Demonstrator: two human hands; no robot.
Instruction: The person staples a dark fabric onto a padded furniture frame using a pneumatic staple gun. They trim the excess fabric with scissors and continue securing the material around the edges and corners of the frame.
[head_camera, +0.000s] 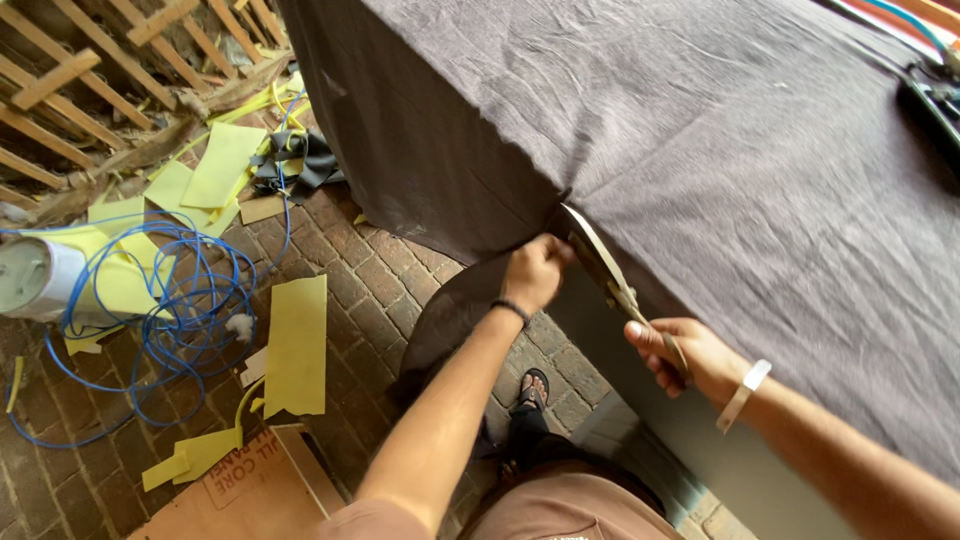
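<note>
Two hands, left (533, 272) gripping grey cloth (700, 150), right (690, 355) working scissors (605, 270)

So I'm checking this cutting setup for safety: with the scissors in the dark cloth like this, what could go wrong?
1. The left hand grips the dark cloth right beside the blades of the scissors worked by the right hand, so its fingers could get nicked.
2. The cloth hangs loose over the table edge, so the cut may wander.
3. The blue cable loops across the brick floor near the sandalled foot, a likely trip hazard.
</note>
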